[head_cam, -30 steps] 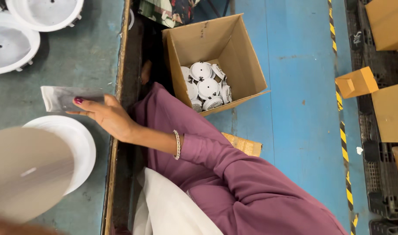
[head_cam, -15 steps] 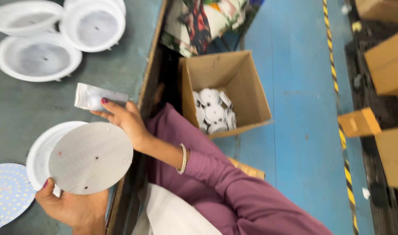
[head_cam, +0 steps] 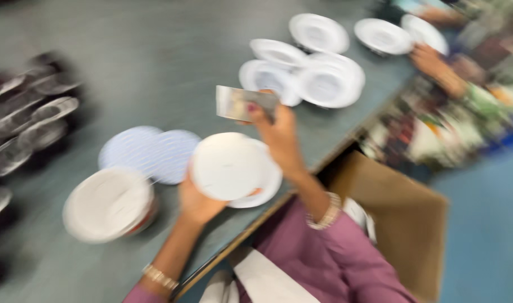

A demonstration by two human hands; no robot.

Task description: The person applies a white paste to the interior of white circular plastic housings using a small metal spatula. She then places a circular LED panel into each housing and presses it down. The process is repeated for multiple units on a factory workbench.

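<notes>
My left hand (head_cam: 196, 203) grips a flat, matte white disc (head_cam: 229, 166) by its edge, holding it over a round white housing (head_cam: 268, 185) at the near edge of the grey-green table (head_cam: 155, 62). My right hand (head_cam: 279, 134) pinches a small, shiny rectangular packet (head_cam: 242, 103) just above it. Everything is motion-blurred. Pale dotted discs (head_cam: 150, 151) lie just left.

I am looking at a factory assembly bench: identical white round housings (head_cam: 324, 84) crowd the grey worktable (head_cam: 155, 62), and a cardboard carton (head_cam: 402, 219) stands at its near edge.
</notes>
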